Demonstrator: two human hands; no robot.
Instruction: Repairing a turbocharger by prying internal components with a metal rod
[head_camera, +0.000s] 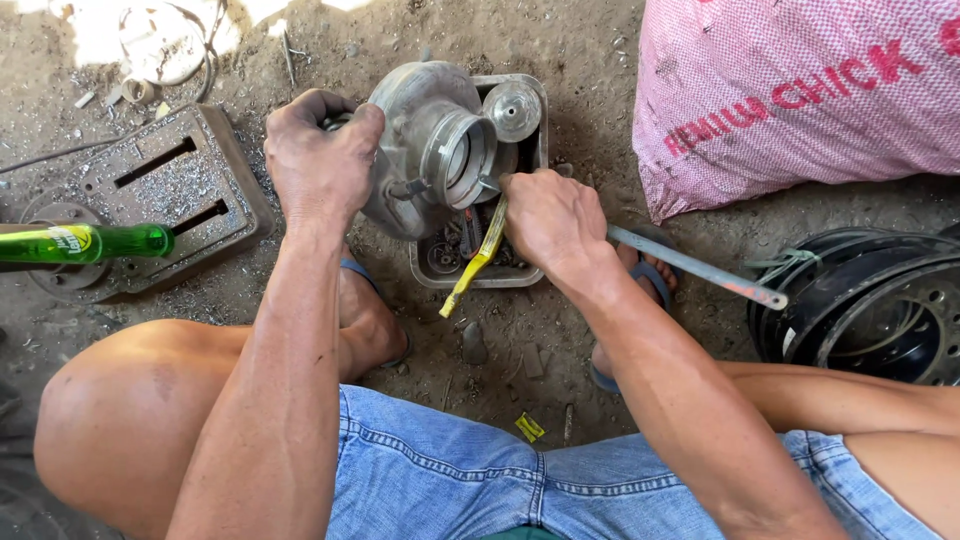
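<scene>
Left hand (322, 160) fingers wrapped over the grey metal pump housing (425, 150), sitting on a parts tray (528, 275). Right hand (552, 222) fingers clamped on a long flat tool (700, 270), yellow strap (478, 260) just beside it.

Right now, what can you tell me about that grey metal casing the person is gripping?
The grey metal casing looks like dull cast aluminium, rounded, with a ringed circular opening facing right. It sits tilted over a small grey tray on the dirt ground. The left hand grips its left side; the right hand works at the opening's lower rim, holding a yellow strip.
</scene>
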